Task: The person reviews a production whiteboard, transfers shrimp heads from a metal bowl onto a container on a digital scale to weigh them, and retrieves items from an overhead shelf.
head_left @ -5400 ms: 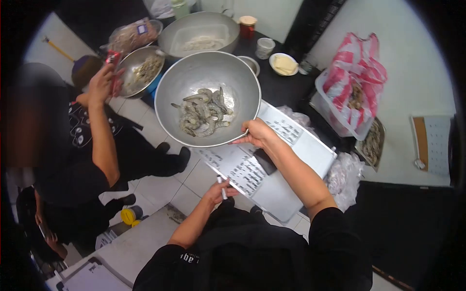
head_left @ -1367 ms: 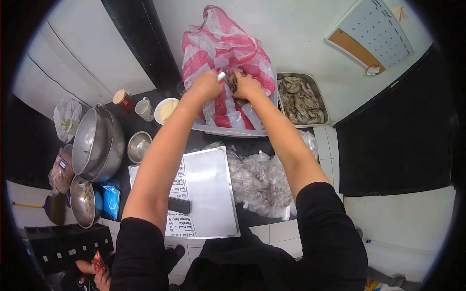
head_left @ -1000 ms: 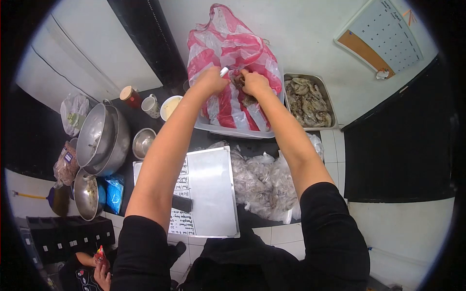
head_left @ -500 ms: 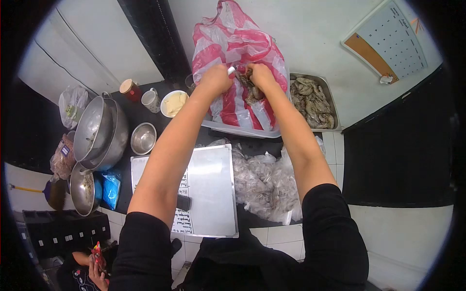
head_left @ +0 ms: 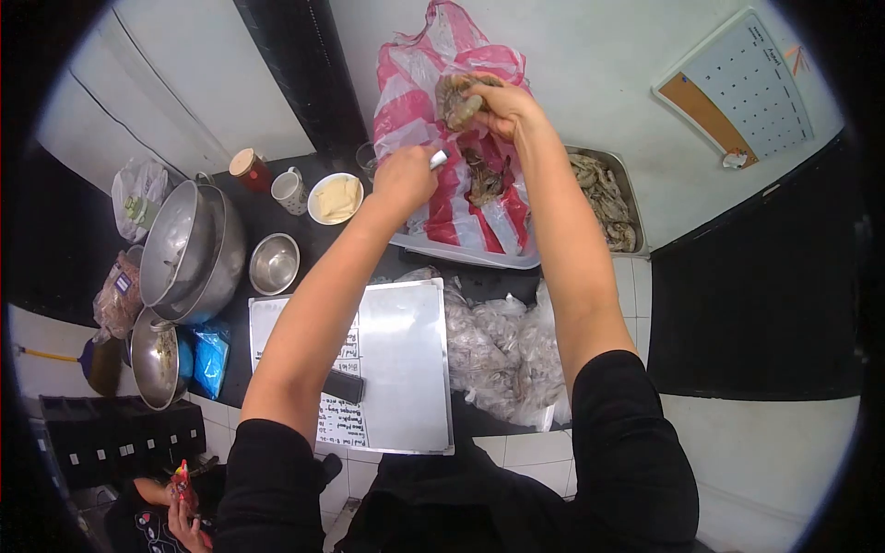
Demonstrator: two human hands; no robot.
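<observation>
Two bare hands worked above the far edge of the dark counter [head_left: 277, 217]. The right hand [head_left: 502, 100] was raised over the red-and-white striped plastic bag [head_left: 415, 83], its fingers closed around a prawn [head_left: 458, 101] held clear above the bag's mouth. The left hand [head_left: 406, 175] sat lower, just in front of the bag, fingers curled shut on a small white pen-like object [head_left: 438, 158] whose tip projected toward the bag. More prawns [head_left: 484, 180] showed inside the bag, which stood in a clear plastic tub [head_left: 461, 253] at the counter's far right. One metal tray of prawns [head_left: 604, 198] lay just right of the tub. Near the front edge: a white board with handwritten lists [head_left: 392, 364], and beside it to the right a heap of clear bags [head_left: 498, 346]. Along the left side: nested steel bowls [head_left: 189, 258], a small steel bowl [head_left: 274, 263], a white mug [head_left: 290, 192], a dish of pale food [head_left: 335, 196], and a jar [head_left: 249, 168]. A calendar [head_left: 737, 88] hung on the wall at upper right. Another person's hand [head_left: 184, 511] showed at lower left, holding something red.
</observation>
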